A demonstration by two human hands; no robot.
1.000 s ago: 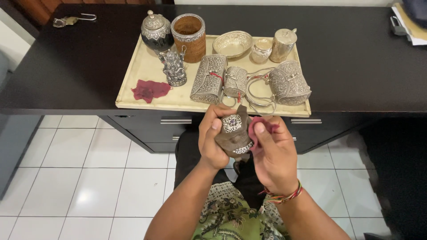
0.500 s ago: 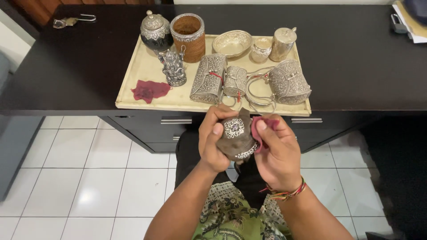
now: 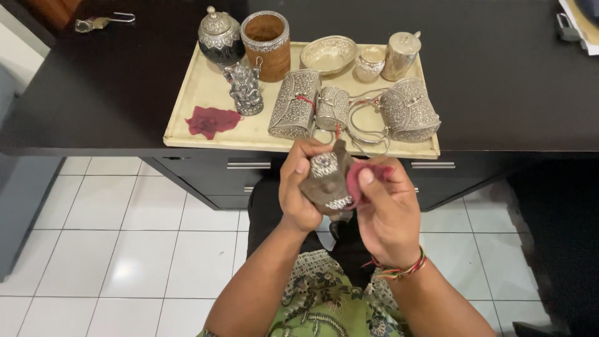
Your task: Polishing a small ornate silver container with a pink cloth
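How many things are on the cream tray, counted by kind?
Silver purses: 3
Lidded silver jars: 2
Woven basket cup: 1
Silver bowl: 1
Small silver cup: 1
Silver figurine: 1
Red cloth: 1
Total: 10

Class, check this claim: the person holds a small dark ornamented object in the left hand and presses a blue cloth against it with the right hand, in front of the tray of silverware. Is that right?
Not quite. The cloth is dark red, not blue; the head view shows it. The rest stands: the left hand holds the small dark ornamented object, the right hand presses the cloth against it, in front of the tray of silverware.
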